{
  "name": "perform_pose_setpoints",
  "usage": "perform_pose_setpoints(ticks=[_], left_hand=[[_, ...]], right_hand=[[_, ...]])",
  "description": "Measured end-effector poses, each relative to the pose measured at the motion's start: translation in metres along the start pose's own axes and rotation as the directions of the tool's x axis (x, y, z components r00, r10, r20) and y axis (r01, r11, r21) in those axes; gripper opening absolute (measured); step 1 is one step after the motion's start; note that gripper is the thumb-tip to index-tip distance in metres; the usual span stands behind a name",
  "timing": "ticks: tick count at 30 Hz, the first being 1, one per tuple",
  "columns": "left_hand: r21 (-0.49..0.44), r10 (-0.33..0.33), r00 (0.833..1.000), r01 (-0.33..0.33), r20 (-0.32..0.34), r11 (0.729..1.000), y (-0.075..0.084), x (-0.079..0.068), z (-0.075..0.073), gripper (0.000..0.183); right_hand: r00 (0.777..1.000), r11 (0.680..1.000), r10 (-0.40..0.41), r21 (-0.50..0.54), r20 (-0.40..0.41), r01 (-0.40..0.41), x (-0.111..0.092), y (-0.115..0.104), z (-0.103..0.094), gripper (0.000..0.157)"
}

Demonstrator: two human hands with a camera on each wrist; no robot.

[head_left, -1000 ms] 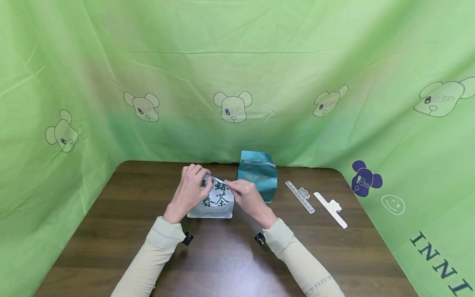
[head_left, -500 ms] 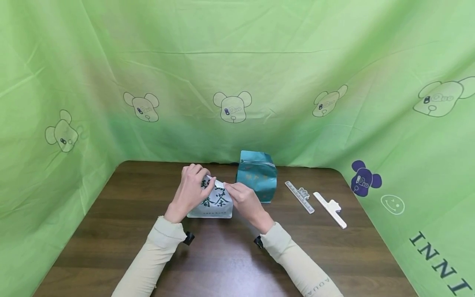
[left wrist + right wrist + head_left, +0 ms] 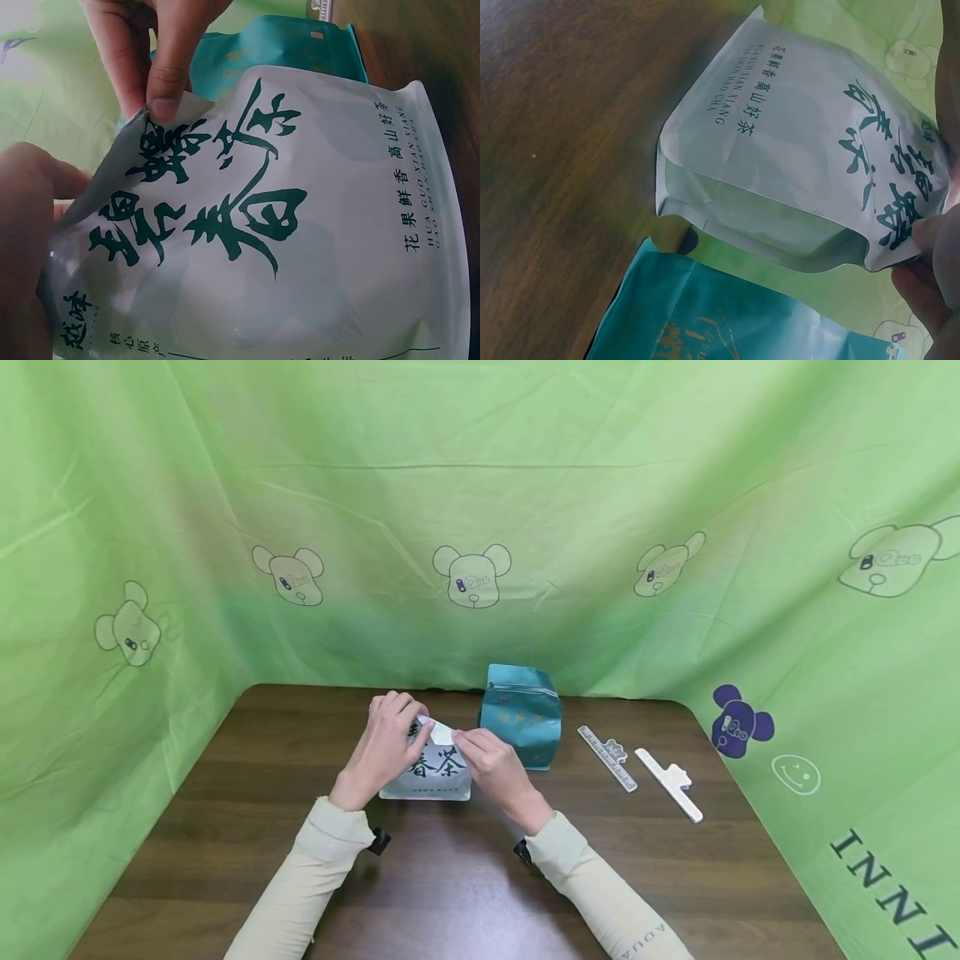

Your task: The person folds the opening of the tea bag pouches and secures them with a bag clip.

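A white tea bag [image 3: 431, 787] with large green characters stands upright on the table, its top edge folded over towards me. My left hand [image 3: 385, 739] grips the upper left of that edge, thumb in front and fingers behind. At the upper right corner my right hand [image 3: 498, 772] pinches the folded flap. In the left wrist view the right thumb [image 3: 163, 97] presses on the bag's slanting top edge. The right wrist view shows the pleated side of the white tea bag [image 3: 765, 217] and the right hand's fingertips [image 3: 922, 292] at its top corner.
Just behind and right of the white bag stands a teal bag [image 3: 525, 718]. Two white sealing clips lie farther right on the wooden table [image 3: 465, 893]: a ruler-like clip [image 3: 607, 760] and a plain clip [image 3: 670, 785]. A green printed curtain [image 3: 472, 485] surrounds the table.
My right hand has drawn the top edge forward and down, so a pale folded flap now covers part of the upper characters. The left hand keeps its place.
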State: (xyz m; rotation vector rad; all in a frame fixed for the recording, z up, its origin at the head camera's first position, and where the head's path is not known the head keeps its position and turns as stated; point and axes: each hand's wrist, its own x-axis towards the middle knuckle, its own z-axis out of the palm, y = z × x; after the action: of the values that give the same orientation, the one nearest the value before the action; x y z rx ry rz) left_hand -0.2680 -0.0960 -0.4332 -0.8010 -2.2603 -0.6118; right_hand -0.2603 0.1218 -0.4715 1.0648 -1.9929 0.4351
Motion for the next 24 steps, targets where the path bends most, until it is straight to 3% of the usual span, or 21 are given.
perform_pose_setpoints(ticks=[11,17,24], left_hand=[[0.009,0.008,1.0,-0.008,-0.001,1.0,0.002,0.001,0.0,0.005],[0.006,0.003,1.0,-0.003,-0.01,1.0,0.001,0.0,0.001,0.004],[0.016,0.0,0.999,0.0,-0.036,1.0,0.002,0.0,0.001,0.005]], right_hand=[[1.0,1.0,-0.003,0.005,-0.022,0.003,-0.002,0.0,0.003,0.027],[0.998,0.997,0.058,0.043,-0.036,-0.057,0.0,-0.002,0.006,0.024],[0.99,0.989,0.124,0.089,-0.062,-0.118,0.002,-0.002,0.012,0.033]])
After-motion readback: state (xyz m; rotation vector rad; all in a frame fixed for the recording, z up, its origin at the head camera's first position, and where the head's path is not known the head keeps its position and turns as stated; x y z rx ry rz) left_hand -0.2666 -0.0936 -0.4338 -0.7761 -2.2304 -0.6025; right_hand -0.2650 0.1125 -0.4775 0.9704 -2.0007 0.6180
